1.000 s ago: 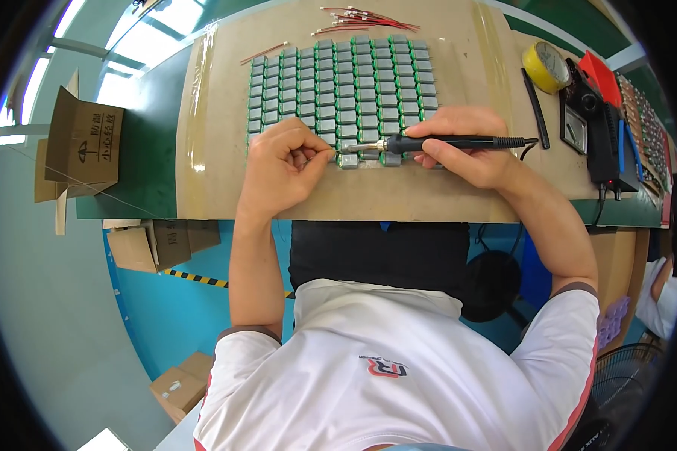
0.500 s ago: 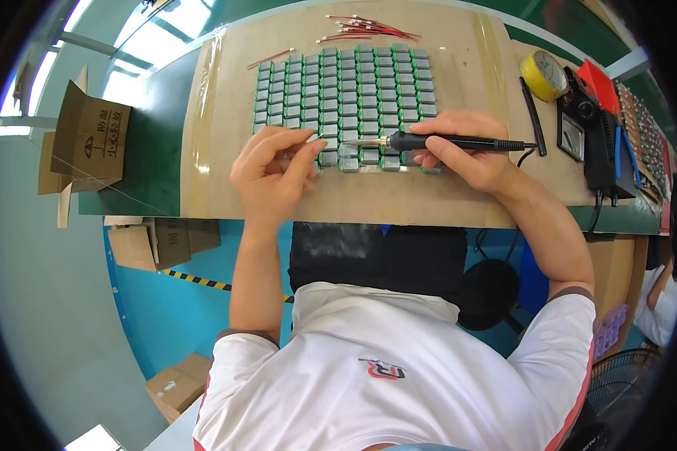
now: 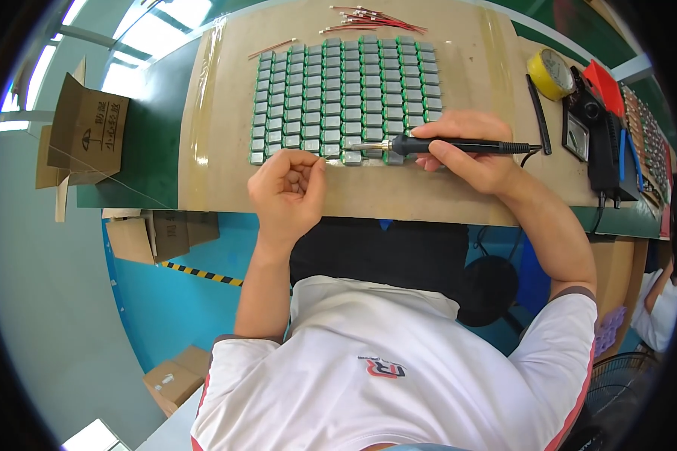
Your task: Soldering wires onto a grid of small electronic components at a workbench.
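Observation:
A soldering iron point(image 3: 466, 145) with a black handle lies level in my right hand point(image 3: 480, 165), its fingers wrapped round the grip. Its metal tip points left and meets the lower rows of a grid of small grey blocks with green edges point(image 3: 331, 94). My left hand point(image 3: 289, 194) is closed in a pinch at the near edge of that grid, just left of the tip. What its fingertips hold, if anything, is too small to make out. My right hand covers part of the grid's near right corner.
Red wires with white connectors point(image 3: 372, 20) lie at the back of the cardboard-covered table point(image 3: 226, 135); a single wire point(image 3: 272, 49) lies left of them. On the right are yellow tape point(image 3: 549, 74), a black pen-like stick point(image 3: 538, 113) and a black soldering station point(image 3: 605, 150). A carton point(image 3: 90, 131) stands left.
My left hand has drawn toward me and slightly right, its fingers curling more, uncovering the grid's near left blocks. The iron stays over the lower rows. The view has shifted slightly.

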{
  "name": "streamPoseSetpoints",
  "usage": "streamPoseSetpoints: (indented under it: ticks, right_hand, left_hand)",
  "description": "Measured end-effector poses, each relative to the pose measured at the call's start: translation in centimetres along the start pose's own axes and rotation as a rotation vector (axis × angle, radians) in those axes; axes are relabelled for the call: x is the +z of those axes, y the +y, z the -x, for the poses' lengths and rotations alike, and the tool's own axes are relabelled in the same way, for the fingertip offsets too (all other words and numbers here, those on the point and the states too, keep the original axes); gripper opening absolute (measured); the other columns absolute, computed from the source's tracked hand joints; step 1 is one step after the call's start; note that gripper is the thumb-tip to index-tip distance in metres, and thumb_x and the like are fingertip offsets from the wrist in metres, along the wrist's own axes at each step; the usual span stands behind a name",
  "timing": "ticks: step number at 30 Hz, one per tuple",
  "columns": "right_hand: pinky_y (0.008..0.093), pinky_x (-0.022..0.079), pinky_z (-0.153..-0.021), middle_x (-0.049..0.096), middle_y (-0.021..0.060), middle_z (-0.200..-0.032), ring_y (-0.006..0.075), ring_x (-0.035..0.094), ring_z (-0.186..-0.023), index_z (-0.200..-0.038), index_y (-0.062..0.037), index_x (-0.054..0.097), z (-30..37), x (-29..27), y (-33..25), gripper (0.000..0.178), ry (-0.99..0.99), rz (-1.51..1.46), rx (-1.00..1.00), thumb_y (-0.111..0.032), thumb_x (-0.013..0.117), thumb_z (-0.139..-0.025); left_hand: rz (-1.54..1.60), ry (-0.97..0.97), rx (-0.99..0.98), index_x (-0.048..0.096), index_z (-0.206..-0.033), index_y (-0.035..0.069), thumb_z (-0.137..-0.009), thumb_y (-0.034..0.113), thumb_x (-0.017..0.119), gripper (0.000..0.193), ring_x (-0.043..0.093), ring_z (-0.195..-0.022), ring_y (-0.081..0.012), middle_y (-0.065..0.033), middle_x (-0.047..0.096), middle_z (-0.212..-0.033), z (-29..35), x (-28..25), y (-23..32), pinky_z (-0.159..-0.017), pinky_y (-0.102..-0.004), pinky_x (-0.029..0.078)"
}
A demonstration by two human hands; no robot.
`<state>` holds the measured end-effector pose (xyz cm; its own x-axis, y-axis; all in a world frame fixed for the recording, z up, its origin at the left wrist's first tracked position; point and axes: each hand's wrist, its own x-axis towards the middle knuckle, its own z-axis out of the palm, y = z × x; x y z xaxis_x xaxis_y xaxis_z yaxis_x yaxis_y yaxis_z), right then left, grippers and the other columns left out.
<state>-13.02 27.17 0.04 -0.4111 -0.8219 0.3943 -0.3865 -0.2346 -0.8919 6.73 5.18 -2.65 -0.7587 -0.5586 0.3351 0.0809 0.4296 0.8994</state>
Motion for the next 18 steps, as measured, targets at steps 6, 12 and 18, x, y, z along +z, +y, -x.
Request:
streamPoseSetpoints:
  ticks: [6, 12, 18]
  right_hand:
    - [0.0261, 0.057, -0.063, 0.074, 0.0101, -0.082, 0.0143, 0.072, -0.069, -0.109, 0.0035, 0.075, 0.00, -0.02, 0.02, 0.020, -0.028, 0.017, 0.012, 0.001, 0.065, -0.091]
    - [0.0262, 0.056, -0.063, 0.073, 0.0102, -0.082, 0.0145, 0.072, -0.069, -0.109, 0.0032, 0.075, 0.04, -0.13, 0.32, 0.020, -0.038, 0.023, -0.003, 0.000, 0.065, -0.091]
    - [0.0262, 0.055, -0.062, 0.073, 0.0104, -0.081, 0.0144, 0.071, -0.069, -0.109, 0.0029, 0.075, -0.05, -0.12, 0.23, 0.021, -0.048, 0.010, 0.013, 0.000, 0.065, -0.091]
  left_hand:
    - [-0.040, -0.055, -0.005, 0.066, -0.084, -0.004, -0.086, -0.009, 0.072, 0.008, 0.054, -0.055, -0.0013, -0.0003, 0.063, -0.070, -0.16, -0.27, -0.31, -0.048, -0.0165, 0.040]
    - [-0.055, -0.109, 0.004, 0.066, -0.088, -0.006, -0.089, -0.009, 0.070, 0.004, 0.055, -0.053, -0.0016, -0.0004, 0.061, -0.067, -0.26, -0.16, -0.57, -0.045, -0.0159, 0.040]
    - [-0.093, -0.112, -0.021, 0.067, -0.089, -0.006, -0.090, -0.006, 0.071, 0.004, 0.055, -0.052, -0.0013, 0.0003, 0.062, -0.067, -0.38, -0.26, -0.46, -0.045, -0.0162, 0.041]
